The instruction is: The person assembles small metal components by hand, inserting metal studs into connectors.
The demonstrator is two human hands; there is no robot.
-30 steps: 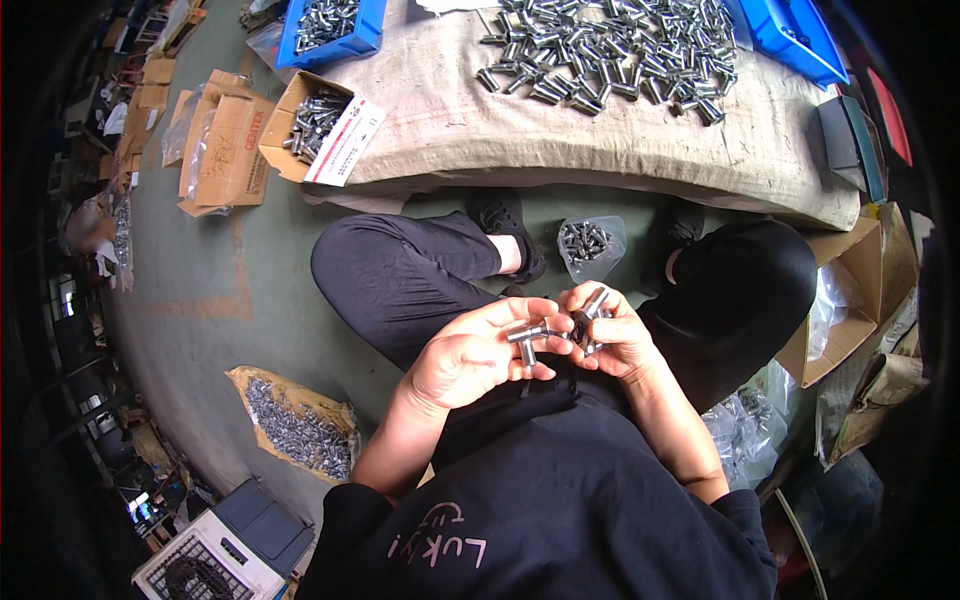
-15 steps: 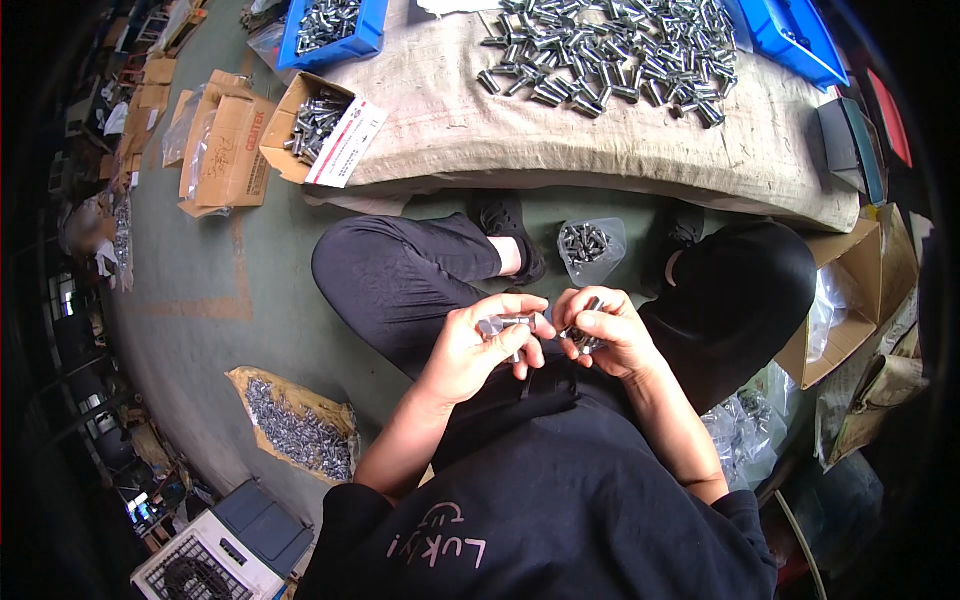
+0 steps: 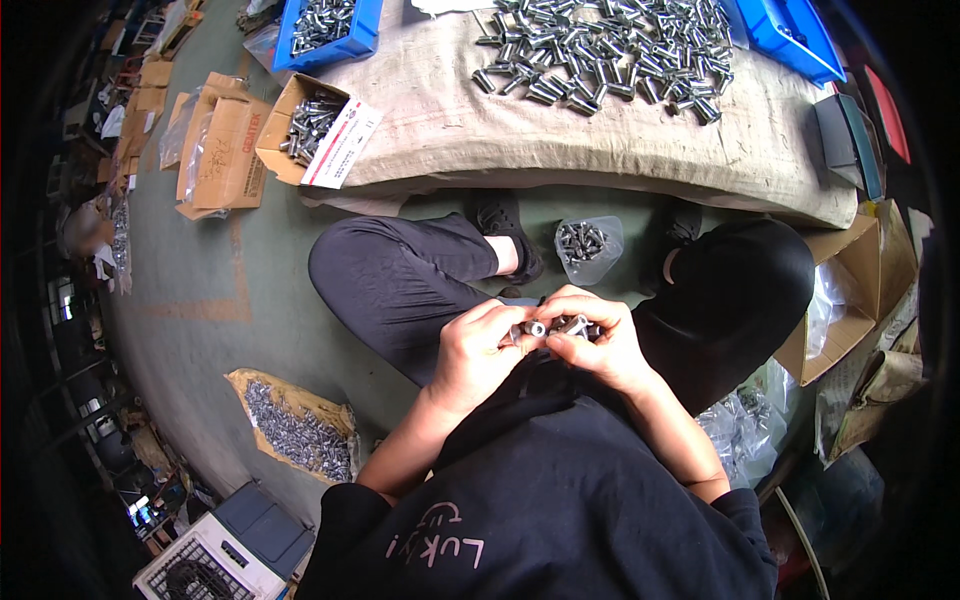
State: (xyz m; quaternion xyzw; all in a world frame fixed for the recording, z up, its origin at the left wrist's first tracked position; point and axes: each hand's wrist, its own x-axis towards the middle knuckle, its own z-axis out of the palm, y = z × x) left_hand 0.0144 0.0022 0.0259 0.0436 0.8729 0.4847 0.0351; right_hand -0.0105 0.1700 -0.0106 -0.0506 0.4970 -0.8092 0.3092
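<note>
Over my lap, my two hands are close together. My left hand (image 3: 472, 352) is closed, its thumb and fingers pinching a shiny metal bolt (image 3: 535, 328) whose hollow round end faces up. Several small metal fasteners (image 3: 575, 325) are gathered in my right hand (image 3: 612, 348), its fingers curled round them and its thumb pressed on top. The pieces in both hands almost meet, and whether they touch I cannot tell. Between my feet stands a clear plastic tub (image 3: 598, 262) holding small dark metal fasteners.
Ahead, a cloth-covered low table (image 3: 480, 145) bears a wide pile of metal bolts (image 3: 610, 50), with a blue bin (image 3: 375, 30) and another blue bin (image 3: 835, 70) at its ends. A carton of bolts (image 3: 275, 150) stands left. Small parts lie on a yellowish sack (image 3: 240, 380); an open carton (image 3: 870, 290) is right.
My hands have come closer together. The bolt in my left hand has turned from lying sideways to showing its hollow end. My right hand still grips its fasteners.
</note>
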